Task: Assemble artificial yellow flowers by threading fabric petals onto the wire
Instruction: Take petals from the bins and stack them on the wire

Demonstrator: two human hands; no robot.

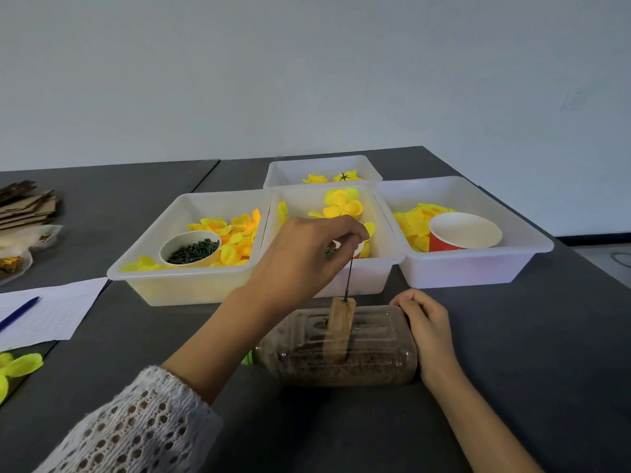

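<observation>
A thin dark wire (pixel 349 278) stands upright in a wooden block (pixel 340 324) that pokes out of a clear plastic bottle (pixel 341 349) lying on its side, partly filled with brown grains. My left hand (pixel 300 257) pinches the top of the wire. My right hand (pixel 426 326) rests with curled fingers against the bottle's right end. Yellow fabric petals (pixel 235 233) lie in the white trays behind; the middle tray (pixel 362 278) holds larger petals (pixel 343 203).
The left tray (pixel 177 285) holds a paper cup of small green pieces (pixel 193 250). The right tray (pixel 478 268) holds a red cup (pixel 461 233). A rear tray (pixel 321 169) has finished flowers. Paper with a blue pen (pixel 20 314), cardboard (pixel 27 206) and a yellow flower (pixel 17 368) lie at left.
</observation>
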